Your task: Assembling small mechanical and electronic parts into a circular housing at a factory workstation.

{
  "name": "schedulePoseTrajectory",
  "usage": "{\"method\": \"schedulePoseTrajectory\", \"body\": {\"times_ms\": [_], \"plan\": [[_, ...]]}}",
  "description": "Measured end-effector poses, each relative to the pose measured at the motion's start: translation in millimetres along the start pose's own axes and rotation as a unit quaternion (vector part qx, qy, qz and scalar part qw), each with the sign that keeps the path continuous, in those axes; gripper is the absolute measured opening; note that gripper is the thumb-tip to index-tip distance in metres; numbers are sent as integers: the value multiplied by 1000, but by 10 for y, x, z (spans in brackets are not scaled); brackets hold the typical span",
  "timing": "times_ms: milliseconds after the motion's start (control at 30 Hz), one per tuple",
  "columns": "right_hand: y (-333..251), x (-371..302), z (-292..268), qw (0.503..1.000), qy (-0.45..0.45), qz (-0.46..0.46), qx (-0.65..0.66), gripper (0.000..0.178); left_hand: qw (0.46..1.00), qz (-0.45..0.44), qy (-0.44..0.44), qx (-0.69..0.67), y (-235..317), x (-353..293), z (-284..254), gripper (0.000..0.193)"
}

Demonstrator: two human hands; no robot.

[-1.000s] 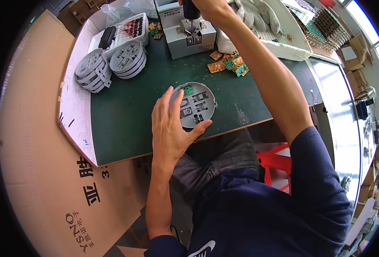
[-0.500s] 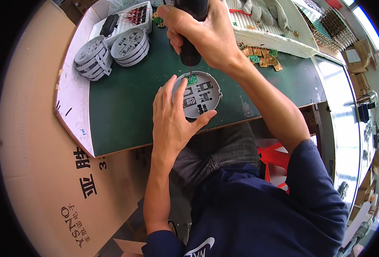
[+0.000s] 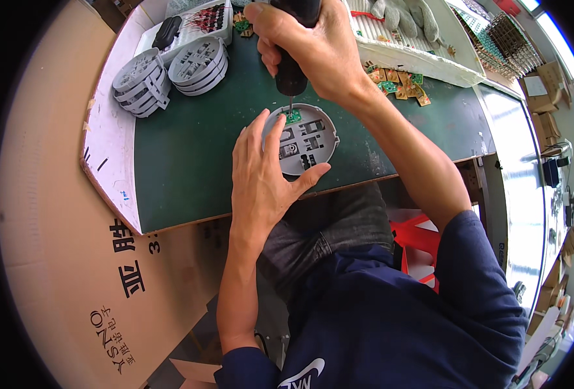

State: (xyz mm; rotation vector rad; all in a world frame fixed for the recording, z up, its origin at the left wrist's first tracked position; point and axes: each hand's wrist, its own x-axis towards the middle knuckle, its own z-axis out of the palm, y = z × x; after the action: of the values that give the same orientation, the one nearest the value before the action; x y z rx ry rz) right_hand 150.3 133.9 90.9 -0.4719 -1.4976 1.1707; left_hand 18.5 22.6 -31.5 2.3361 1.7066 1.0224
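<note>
A round grey plastic housing [image 3: 326,144] lies on the green work surface near its front edge, its hollow side up with several moulded slots. My left hand [image 3: 259,170] steadies it, fingers along the left side and thumb at the near rim. Inside the far part of the housing sits a small green circuit board [image 3: 292,117]. My right hand [image 3: 322,55] is wrapped round a black power screwdriver [image 3: 291,79], held upright. Its thin bit points down and meets the board; the exact contact at the tip is too small to make out.
Stacks of grey housings [image 3: 198,65] stand at the far left, beside a white tray [image 3: 219,32] of red-wired parts. Small circuit boards [image 3: 403,84] lie loose at the far right, before a white foam box [image 3: 423,61] with gloves [image 3: 407,19]. A large cardboard sheet [image 3: 53,214] rises at left.
The view has shifted slightly. Both hands keep their hold, and the screwdriver bit stays over the green board in the housing.
</note>
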Motion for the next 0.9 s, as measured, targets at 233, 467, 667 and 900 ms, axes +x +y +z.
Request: {"method": "schedulePoseTrajectory", "body": {"times_ms": [233,467,667,900], "plan": [[50,6,-13,1000,2,-1,-3,25,1000,1,0,-2,4,12,17,90],[86,-34,-61,997,-64,26,-12,27,1000,5,2,3,-13,17,52,90],[133,23,-37,995,-79,56,2,30,1000,14,16,12,-72,44,55,89],[55,44,75,997,-63,43,5,32,1000,9,15,18,-20,1,-14,93]]}}
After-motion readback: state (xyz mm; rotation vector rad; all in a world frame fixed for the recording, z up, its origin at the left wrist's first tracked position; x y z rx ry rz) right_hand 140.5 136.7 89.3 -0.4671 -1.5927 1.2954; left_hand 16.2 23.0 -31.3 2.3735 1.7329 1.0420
